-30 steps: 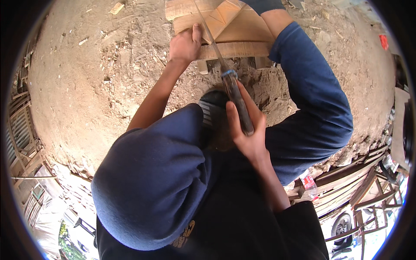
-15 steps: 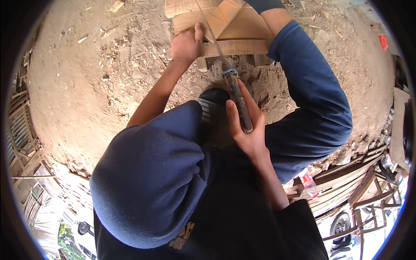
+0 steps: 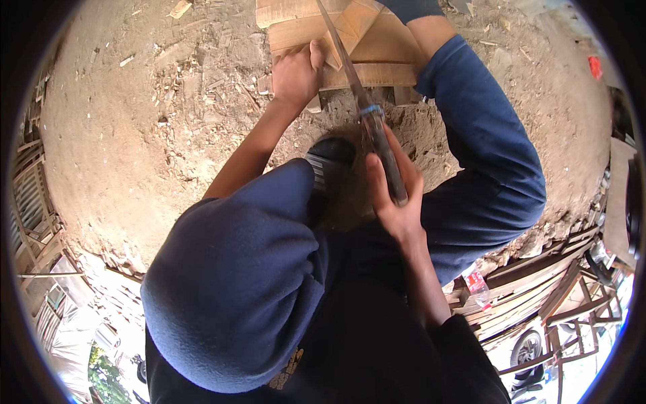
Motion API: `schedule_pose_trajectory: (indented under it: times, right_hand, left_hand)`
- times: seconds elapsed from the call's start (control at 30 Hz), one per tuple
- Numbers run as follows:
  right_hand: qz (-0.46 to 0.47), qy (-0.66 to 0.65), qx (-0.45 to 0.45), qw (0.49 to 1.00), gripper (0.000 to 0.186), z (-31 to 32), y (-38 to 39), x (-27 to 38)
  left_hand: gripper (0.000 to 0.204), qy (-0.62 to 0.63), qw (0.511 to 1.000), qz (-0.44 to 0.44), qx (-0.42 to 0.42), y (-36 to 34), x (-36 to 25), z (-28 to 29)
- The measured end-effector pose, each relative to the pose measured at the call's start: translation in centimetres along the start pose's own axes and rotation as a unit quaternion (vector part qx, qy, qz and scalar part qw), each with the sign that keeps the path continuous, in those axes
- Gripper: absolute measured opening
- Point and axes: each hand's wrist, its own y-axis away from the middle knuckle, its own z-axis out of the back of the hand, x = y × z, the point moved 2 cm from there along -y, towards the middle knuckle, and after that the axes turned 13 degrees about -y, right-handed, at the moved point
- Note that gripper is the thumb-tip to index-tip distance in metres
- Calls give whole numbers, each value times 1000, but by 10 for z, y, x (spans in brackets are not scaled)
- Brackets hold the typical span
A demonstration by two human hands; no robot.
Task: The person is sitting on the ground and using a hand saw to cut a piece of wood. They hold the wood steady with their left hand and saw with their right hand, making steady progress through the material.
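My right hand [image 3: 398, 192] is wrapped around the dark handle of a handsaw [image 3: 387, 151], which has a blue band where the blade begins. Its long, tapering blade [image 3: 350, 67] slants up and to the left across the wood; its teeth cannot be made out. My left hand [image 3: 297, 73] grips a wooden board [image 3: 299, 32] at its near left side, thumb raised near the blade. A lighter wood piece [image 3: 354, 25] with diagonal edges lies on top, under the blade. My bent leg's foot [image 3: 410, 7] rests on the right of the wood.
The low wooden stand [image 3: 373, 74] sits on a dirt floor [image 3: 148, 114] strewn with wood chips. My other foot wears a black striped sandal [image 3: 330, 153]. Behind on the right are stacked planks [image 3: 531, 289], a plastic bottle [image 3: 476, 284] and a wooden frame [image 3: 582, 310].
My right hand and the saw have shifted to the right, and more of the blade's flat side shows. My left hand has moved slightly right on the wood.
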Motion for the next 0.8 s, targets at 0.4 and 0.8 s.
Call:
schedule_pose_trajectory:
  times: [0.4, 0.8]
  right_hand:
    - [-56, -19, 15, 998, 53, -5, 8, 8]
    - [-85, 8, 49, 995, 52, 10, 1, 13]
  left_hand:
    - [58, -89, 993, -61, -51, -7, 0, -4]
    - [60, -8, 1000, 16, -18, -14, 9, -21]
